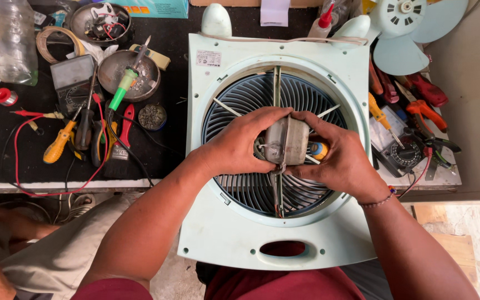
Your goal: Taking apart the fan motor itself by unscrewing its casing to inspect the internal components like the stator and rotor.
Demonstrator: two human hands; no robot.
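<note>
A pale green box-fan housing [284, 244] lies across the bench edge and my lap, its round blue-grey grille [251, 100] facing up. At the grille's centre sits a grey metal motor [286, 140] on thin metal struts. My left hand [241, 143] grips the motor's left side. My right hand [337, 155] wraps its right side and also pinches a small yellow-and-blue tool handle [318, 150] against it. Fingers hide most of the motor's base.
The black bench top [168, 66] holds screwdrivers [59, 141], a soldering iron [124, 83], metal dishes [128, 75], a multimeter [405, 154], red pliers [426, 97], a fan blade [406, 28] and a plastic bottle [15, 39]. Another person's arm [6, 222] shows at lower left.
</note>
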